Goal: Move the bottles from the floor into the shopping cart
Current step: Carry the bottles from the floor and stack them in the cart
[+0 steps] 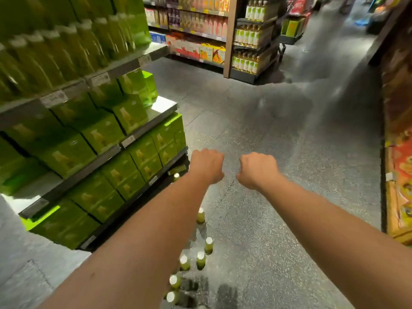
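Two bare forearms reach forward over a supermarket aisle, the left hand and right hand side by side near the centre of the view, close together but apart. Both are seen from the back with fingers curled under into loose fists, and nothing shows in either grip. The bottles, small, green and white-capped, stand upright on the speckled grey floor at 6 o'clock, in a loose line running from the bottom edge up towards the hands and partly hidden by the left forearm. At least six can be counted there, and one more stands at the foot of the shelves, just at 9 o'clock from the left wrist. The shelves fill the view from 8 to 11 o'clock: blurred green bottles on the upper tier, stacked bright green boxes on the tiers below. At 12 to 1 o'clock, across the aisle, a rack carries rows of yellow bottles with green labels. Along the edge at 3 o'clock runs an orange and red display, too blurred to read.
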A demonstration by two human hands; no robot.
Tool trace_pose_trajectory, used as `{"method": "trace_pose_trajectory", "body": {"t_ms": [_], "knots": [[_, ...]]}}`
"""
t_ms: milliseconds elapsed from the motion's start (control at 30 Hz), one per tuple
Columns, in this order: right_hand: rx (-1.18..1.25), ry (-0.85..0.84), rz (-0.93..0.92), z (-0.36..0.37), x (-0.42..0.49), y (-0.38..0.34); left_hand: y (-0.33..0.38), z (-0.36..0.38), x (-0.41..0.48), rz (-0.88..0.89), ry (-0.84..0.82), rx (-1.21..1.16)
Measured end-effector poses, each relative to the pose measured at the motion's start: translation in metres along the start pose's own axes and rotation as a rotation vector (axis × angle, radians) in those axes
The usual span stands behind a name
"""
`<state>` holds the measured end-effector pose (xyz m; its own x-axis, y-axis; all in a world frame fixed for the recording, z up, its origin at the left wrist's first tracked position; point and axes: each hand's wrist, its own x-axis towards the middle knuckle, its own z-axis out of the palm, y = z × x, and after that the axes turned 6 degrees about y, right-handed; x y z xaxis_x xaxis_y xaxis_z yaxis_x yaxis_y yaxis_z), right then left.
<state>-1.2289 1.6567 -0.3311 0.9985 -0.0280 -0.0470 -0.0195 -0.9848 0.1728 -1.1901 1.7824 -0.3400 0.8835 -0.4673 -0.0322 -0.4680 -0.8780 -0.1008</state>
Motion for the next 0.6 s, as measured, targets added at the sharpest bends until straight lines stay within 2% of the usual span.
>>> {"method": "trace_pose_trajectory", "body": {"t_ms": [267, 433, 600], "knots": [[-0.034, 0.026, -0.121, 0.006, 0.161, 0.046, -0.024, 0.004, 0.151, -0.081, 0.013, -0.015], [-0.063, -0.011, -0.302, 0.034, 0.281, 0.063, -0.056, 0.038, 0.24, -0.286, -0.06, -0.018], [-0.07, -0.014, -0.566, 0.039, 0.383, 0.065, -0.075, 0.055, 0.302, -0.551, -0.068, -0.087]]}}
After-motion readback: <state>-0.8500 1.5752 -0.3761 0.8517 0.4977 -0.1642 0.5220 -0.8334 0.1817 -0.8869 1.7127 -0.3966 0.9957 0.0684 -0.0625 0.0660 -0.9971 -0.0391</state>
